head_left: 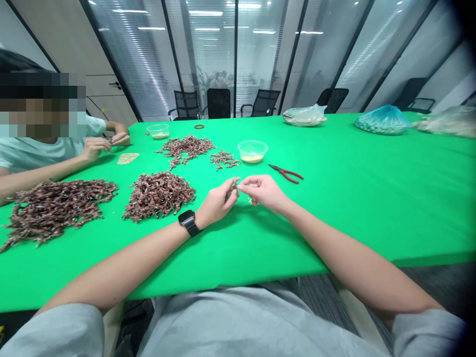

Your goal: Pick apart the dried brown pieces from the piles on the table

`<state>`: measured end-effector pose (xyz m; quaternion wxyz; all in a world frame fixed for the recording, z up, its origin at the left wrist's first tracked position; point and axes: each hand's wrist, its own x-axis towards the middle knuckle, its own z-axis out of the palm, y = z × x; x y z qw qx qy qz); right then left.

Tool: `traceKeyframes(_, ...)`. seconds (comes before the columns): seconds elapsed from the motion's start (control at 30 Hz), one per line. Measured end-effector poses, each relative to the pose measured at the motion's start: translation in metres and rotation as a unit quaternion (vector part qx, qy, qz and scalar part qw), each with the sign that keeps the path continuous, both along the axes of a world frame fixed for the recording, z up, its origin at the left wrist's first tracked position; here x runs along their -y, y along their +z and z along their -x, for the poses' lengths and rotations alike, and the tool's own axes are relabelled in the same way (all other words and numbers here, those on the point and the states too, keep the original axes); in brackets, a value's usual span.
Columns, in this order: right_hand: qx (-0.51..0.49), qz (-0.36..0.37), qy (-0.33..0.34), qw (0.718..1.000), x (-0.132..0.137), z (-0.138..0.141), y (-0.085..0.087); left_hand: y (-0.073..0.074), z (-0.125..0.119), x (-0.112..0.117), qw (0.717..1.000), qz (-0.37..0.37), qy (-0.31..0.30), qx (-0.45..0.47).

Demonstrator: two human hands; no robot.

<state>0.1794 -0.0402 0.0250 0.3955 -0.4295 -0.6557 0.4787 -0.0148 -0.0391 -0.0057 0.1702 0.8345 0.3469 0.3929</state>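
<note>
My left hand (pixel 218 202), with a dark watch on the wrist, pinches a small brown figure-like piece (pixel 234 184) between thumb and fingers. The fingertips of my right hand (pixel 267 192) are closed together right at that piece; anything tiny between them is too small to make out. Pale bits (pixel 251 201) show just below my right fingers. To the left of my left hand lies a heap of similar brown pieces (pixel 159 196). Beyond my hands are a small group of brown pieces (pixel 224 159) and a clear plastic bowl (pixel 253 147) with pale yellowish bits at its bottom.
Red-handled pliers (pixel 286 173) lie right of the bowl on the green cloth (pixel 353 198). More brown heaps (pixel 61 206) (pixel 189 148) spread leftward. At left, a co-worker's hands (pixel 106 144) hover near a pale patch (pixel 128 158) and another bowl (pixel 159 131). Plastic bags (pixel 382 120) sit at the far right.
</note>
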Motion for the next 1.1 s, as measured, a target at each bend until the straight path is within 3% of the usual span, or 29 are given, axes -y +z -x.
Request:
traceKeyframes(0.07, 0.082, -0.16, -0.03, 0.983, 0.0, -0.001, -0.003, 0.002, -0.001, 0.001, 1.0, 0.021, 0.005, 0.018)
traceKeyframes(0.13, 0.13, -0.272, -0.036, 0.953, -0.001, -0.001, -0.006, 0.003, -0.001, 0.002, 0.999, 0.039, 0.001, 0.03)
traceKeyframes(0.2, 0.151, -0.321, -0.032, 0.934, -0.003, -0.002, -0.01, 0.003, -0.001, 0.003, 0.998, 0.048, -0.006, 0.03)
traceKeyframes(0.33, 0.179, -0.349, -0.029, 0.919, -0.006, -0.004, -0.013, 0.002, -0.001, 0.004, 0.998, 0.054, -0.016, 0.021)
traceKeyframes(0.5, 0.203, -0.344, -0.029, 0.916, 0.001, -0.001, -0.011, 0.0, 0.0, 0.004, 1.0, 0.018, -0.005, -0.019)
traceKeyframes(0.6, 0.172, -0.301, -0.045, 0.937, 0.006, 0.005, -0.007, -0.001, 0.0, 0.003, 0.999, 0.005, 0.001, -0.049)
traceKeyframes(0.67, 0.118, -0.219, -0.059, 0.967, 0.008, 0.009, -0.003, -0.002, 0.001, 0.003, 0.998, -0.003, 0.004, -0.058)
traceKeyframes(0.77, 0.001, -0.013, -0.041, 0.999, 0.008, 0.011, 0.002, -0.005, 0.002, 0.001, 0.998, -0.016, 0.005, -0.065)
traceKeyframes(0.83, -0.085, 0.119, -0.011, 0.989, 0.006, 0.01, 0.004, -0.006, 0.002, 0.0, 0.997, -0.027, 0.002, -0.065)
traceKeyframes(0.9, -0.142, 0.194, 0.012, 0.971, 0.005, 0.009, 0.005, -0.007, 0.002, -0.001, 0.998, -0.033, -0.001, -0.058)
traceKeyframes(1.0, -0.116, 0.16, 0.007, 0.98, 0.003, 0.007, 0.003, -0.006, 0.0, -0.002, 0.999, -0.017, 0.001, -0.041)
traceKeyframes(1.1, 0.005, -0.04, -0.047, 0.998, 0.003, 0.007, -0.001, -0.005, -0.002, -0.002, 1.0, 0.006, 0.019, -0.024)
